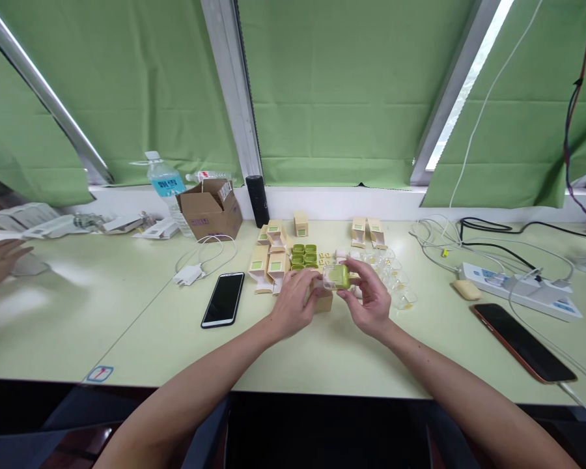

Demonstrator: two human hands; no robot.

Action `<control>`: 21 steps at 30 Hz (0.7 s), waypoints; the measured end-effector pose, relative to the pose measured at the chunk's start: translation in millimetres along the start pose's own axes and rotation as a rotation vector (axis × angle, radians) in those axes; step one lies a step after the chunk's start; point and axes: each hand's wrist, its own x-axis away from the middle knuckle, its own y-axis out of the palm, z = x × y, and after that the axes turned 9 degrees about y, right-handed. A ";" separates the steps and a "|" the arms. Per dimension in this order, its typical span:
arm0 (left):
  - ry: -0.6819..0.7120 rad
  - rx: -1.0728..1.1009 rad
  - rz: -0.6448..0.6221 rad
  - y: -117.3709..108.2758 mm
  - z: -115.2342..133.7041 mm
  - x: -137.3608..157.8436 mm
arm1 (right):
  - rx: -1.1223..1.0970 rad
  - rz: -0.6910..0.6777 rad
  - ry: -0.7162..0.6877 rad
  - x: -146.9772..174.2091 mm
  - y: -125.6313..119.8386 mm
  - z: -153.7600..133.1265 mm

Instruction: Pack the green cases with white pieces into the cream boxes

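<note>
My right hand (368, 296) pinches a small green container with a clear end (339, 277), held sideways above the table. My left hand (297, 299) is beside its clear end, with bent fingers around a small beige box (323, 302); the fingers hide part of the box. Just behind the hands are green square cups (304, 254) in rows and several tiny yellow pieces (325, 256). Clear plastic covers (395, 280) lie to the right of my right hand. Left of the cups, several beige cartons (268, 260) with green windows stand close together.
More beige cartons (368, 232) stand at the back. A phone (223, 299) lies left, another phone (522, 342) right, near a power strip (520, 292) with cables. A cardboard box (209, 212) and water bottle (166, 185) stand back left. Another person's hand (0, 260) is at far left.
</note>
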 end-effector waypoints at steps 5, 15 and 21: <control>0.029 0.157 0.049 1.2 -2.9 3.1 | 0.078 -0.116 -0.092 7.5 6.1 2.5; -0.023 0.313 0.067 3.3 -7.1 1.8 | 0.182 -0.197 -0.091 -0.5 -2.4 19.0; -0.083 0.342 0.055 5.7 -9.5 5.6 | 0.349 -0.200 -0.229 -5.3 -8.7 20.2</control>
